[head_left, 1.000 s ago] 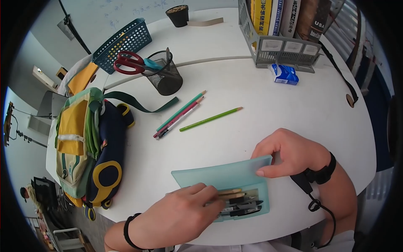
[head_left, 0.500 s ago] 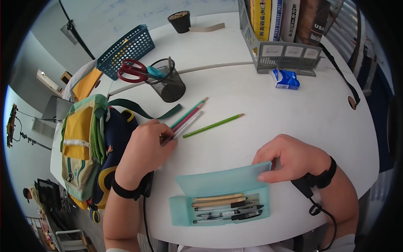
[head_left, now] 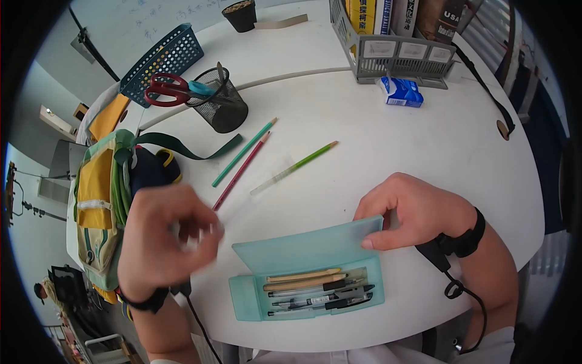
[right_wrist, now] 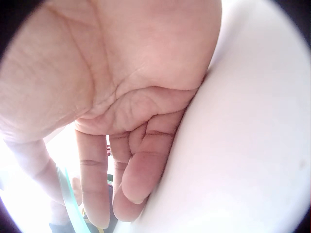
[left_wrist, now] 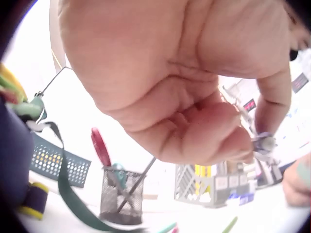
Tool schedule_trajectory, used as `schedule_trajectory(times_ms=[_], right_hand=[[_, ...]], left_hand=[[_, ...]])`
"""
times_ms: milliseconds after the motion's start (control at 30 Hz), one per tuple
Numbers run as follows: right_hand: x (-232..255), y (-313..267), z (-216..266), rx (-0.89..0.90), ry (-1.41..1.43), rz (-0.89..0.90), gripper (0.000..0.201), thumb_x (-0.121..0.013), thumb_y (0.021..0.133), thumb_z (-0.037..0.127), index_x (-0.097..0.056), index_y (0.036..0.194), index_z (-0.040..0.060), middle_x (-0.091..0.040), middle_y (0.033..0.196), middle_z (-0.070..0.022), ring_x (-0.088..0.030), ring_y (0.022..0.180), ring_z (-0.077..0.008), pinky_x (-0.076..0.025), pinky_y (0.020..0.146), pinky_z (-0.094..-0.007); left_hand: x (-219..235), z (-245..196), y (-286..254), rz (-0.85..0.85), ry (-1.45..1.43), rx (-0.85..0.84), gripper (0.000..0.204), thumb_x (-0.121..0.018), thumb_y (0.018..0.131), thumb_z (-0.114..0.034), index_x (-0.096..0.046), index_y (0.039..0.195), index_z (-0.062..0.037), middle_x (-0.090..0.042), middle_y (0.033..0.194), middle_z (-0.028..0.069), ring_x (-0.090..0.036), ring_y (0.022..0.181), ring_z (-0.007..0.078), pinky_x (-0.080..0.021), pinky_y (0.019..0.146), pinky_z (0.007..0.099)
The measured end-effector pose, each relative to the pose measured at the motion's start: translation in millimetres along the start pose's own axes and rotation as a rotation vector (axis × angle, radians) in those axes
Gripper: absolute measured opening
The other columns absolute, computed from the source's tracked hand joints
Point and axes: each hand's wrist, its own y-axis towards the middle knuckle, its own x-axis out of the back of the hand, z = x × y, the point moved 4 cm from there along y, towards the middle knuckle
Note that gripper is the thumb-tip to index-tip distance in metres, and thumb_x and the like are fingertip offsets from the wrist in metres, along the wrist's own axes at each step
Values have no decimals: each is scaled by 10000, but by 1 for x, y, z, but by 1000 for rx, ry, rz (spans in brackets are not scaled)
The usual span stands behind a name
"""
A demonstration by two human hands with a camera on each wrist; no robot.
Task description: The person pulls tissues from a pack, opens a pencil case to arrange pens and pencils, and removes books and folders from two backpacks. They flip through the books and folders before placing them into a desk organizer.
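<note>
My left hand [head_left: 167,236], blurred, is raised left of the pencil case and pinches a pen [left_wrist: 266,143] between thumb and finger; its end shows in the left wrist view. In the head view the pen is a faint clear streak overlapping the green pencil [head_left: 315,155]. My right hand [head_left: 418,215] holds the raised lid [head_left: 309,246] of the translucent teal pencil case [head_left: 244,303] by its right corner, thumb in front and fingers behind. Wooden pencils [head_left: 303,281] and several pens [head_left: 321,300] lie inside. A teal pencil [head_left: 245,151] and a pink pencil [head_left: 242,170] lie on the table.
A green, yellow and navy backpack [head_left: 103,206] stands at the left, its strap [head_left: 194,151] across the table. Behind are a mesh pen cup [head_left: 225,109] with scissors [head_left: 167,90], a blue basket [head_left: 163,60], a plant pot [head_left: 240,17], a book rack [head_left: 400,57] and a blue packet [head_left: 401,92].
My left hand went from the case to the pencils on the table, took the clear pen from beside the pink pencil, and drew back left with it. My right hand keeps holding the lid.
</note>
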Motion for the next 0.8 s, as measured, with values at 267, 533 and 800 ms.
schedule_trajectory(times_ms=[267,533,800], right_hand=[[1,1,3,-30,-9,-5,208,-823,917,224,-818,983,27,-761,807,-33,-664,697,-100,-535,665,-257],[2,1,5,-65,-10,52,222,-818,899,142,-802,1052,-17,-794,963,-75,-694,802,-134,-547,727,-264],[2,0,1,-15,6,9,226,-825,916,217,-812,1018,16,-773,874,-39,-676,732,-99,-551,681,-262]], left_hand=[[-63,-39,-36,451,113,-340,110,-830,804,-124,-737,817,-68,-661,723,54,-663,605,261,-545,543,379],[-83,-33,-40,530,111,-378,168,-804,864,-163,-683,870,-47,-611,764,72,-670,653,289,-571,595,401],[-86,-38,-38,538,87,-318,223,-802,882,-185,-705,1028,-47,-632,830,90,-690,706,316,-582,629,413]])
